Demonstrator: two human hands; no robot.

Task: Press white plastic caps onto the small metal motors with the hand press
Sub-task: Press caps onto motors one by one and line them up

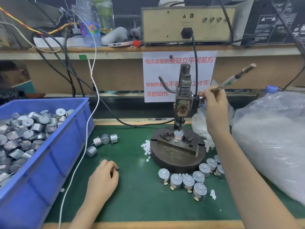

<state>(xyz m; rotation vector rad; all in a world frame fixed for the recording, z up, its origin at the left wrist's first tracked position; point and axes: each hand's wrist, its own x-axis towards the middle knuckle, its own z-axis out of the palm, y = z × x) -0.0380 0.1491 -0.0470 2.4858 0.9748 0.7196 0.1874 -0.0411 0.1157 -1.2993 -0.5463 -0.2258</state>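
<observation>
Right hand [214,109] grips the press lever [231,78], motor [178,136] seated below (left hand [104,177] curled, contents unclear)

**Motor seated under the ram**

A silver motor [178,136] stands upright on the hand press [183,103] fixture, directly beneath the ram. The lever [231,80] angles up to the right. White caps [146,147] lie heaped just left of the round base, and upright motors [188,180] cluster before it.

A white paper sign [165,76] hung below the far shelf carries red Chinese: 每次录制前要站立平视前方, then 录制开…不得…工作无关的动作 (the hand press [183,103] hides some characters). The beige box [165,27] above reads "POWER", the rest blurred.
</observation>
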